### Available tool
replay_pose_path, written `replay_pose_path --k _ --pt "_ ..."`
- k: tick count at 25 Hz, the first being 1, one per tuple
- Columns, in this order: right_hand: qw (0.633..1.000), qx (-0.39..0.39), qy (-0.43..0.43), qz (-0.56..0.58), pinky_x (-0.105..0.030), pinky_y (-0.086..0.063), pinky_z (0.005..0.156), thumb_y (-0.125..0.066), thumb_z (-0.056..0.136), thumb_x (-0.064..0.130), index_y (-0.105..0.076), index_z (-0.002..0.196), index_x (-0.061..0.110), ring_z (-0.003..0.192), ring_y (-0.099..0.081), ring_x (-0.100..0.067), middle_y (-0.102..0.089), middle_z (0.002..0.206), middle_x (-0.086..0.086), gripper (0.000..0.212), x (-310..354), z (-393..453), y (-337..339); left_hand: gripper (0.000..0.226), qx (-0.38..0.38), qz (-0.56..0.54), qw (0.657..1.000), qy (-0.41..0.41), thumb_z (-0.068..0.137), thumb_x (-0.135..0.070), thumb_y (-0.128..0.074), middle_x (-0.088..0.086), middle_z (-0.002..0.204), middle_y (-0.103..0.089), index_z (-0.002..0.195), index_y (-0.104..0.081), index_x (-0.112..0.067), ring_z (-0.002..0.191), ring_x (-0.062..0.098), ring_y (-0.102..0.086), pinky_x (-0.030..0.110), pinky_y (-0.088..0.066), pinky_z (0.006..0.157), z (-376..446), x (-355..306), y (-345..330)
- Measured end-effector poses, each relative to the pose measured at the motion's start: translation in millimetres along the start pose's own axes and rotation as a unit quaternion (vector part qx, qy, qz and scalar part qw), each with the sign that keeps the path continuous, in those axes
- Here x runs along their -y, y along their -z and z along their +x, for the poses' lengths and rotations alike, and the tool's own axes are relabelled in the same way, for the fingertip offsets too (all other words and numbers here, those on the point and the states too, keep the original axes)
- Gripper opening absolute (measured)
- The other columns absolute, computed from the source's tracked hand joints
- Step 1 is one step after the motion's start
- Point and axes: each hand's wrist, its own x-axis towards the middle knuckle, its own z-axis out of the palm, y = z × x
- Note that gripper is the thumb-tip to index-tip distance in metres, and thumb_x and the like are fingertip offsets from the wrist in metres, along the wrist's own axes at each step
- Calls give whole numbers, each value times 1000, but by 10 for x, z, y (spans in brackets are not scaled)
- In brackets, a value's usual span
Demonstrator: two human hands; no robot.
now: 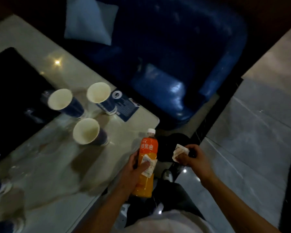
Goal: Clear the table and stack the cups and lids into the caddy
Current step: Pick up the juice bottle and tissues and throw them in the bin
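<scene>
Cups are what this job turns on, and three of them stand open-mouthed on the pale table (124, 132) left of frame centre: one cup (64, 102) at the left, another cup (101, 96) beside a blue card (126, 105), and a third cup (89, 132) below them, well apart from each other. No caddy or lids can be made out in this dim view. Your left hand (138, 169) is wrapped around an orange juice bottle (147, 158) at lower centre, thumb pressing a scrap of paper (149, 165) against it. Your right hand (190, 155) to its right is curled on a crumpled wrapper (179, 151), held over a dark, round-looking shape (168, 148) on the floor, probably a bin, though you cannot be sure. You look to be clearing rubbish first. Drop the wrapper squarely over that opening, then deal with the bottle and paper together so nothing flutters off. Free both hands before reaching for the cups; nest them upright, one into the next, checking for leftover liquid.
</scene>
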Motion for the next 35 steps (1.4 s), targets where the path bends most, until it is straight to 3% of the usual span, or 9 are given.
replay_pose_path --k 3,6,13,19,24,28,30,32,35 --pt "998 -36 -41 21 -44 -60 73 -76 81 8 -59 107 11 88 -69 -34 -68 100 -16 32 -202 136 302 50 32 43 998 27 78 -33 -77 -1 121 -68 123 -55 -35 99 14 -70 30 -58 77 312 12 -357" --pt "994 -58 -82 44 -28 -56 59 -74 83 11 -59 106 15 83 -69 -29 -67 102 -15 28 -462 269 510 35 68 77 991 81 85 -30 -72 -14 106 -67 110 -53 -45 88 5 -69 24 -55 66 557 38 -653" --pt "978 -101 -168 65 -26 -51 56 -72 85 12 -58 103 12 69 -65 -24 -66 92 -14 22 -1110 723 617 41 100 144 971 163 82 -30 -74 -9 105 -67 118 -55 -36 90 11 -66 28 -51 68 1232 439 -1104" --pt "967 -121 -218 54 -28 -50 60 -70 86 13 -59 105 9 76 -65 -26 -66 93 -12 23 -1858 1376 533 34 86 171 959 207 82 -30 -75 -5 103 -69 112 -59 -35 73 4 -71 18 -52 51 1954 1122 -1338" --pt "962 -136 -238 2 -27 -51 57 -65 88 15 -58 98 17 66 -65 -20 -69 89 -12 13 -2490 2088 398 45 98 195 940 263 83 -32 -73 10 111 -69 124 -59 -22 96 30 -69 48 -55 88 2623 1675 -1594" --pt "961 -129 -233 -79 -25 -54 58 -61 91 19 -57 109 14 67 -68 -19 -72 97 -14 19 -2910 2578 333 37 107 189 936 276 87 -30 -69 4 94 -73 121 -63 -17 76 18 -70 26 -54 58 3193 1939 -1824" --pt "960 -134 -220 -112 -22 -54 58 -62 92 21 -57 111 15 65 -67 -15 -72 99 -13 21 -3040 2832 295 44 108 208 935 266 86 -30 -69 10 106 -70 125 -59 -13 87 24 -69 32 -57 69 3480 2070 -1952" --pt "959 -131 -192 -161 -36 -59 75 -61 93 24 -57 113 15 82 -70 -25 -71 102 -14 23 -3166 3022 248 52 98 234 933 255 86 -32 -70 14 119 -64 130 -51 -12 103 33 -64 43 -54 90 3706 2180 -2099" --pt "950 -138 -162 -229 -41 -57 79 -58 93 26 -55 117 16 93 -67 -30 -70 105 -13 26 -3336 3231 177 62 75 278 930 227 86 -35 -69 18 129 -57 135 -44 -8 113 36 -59 44 -50 96 4016 2320 -2290"
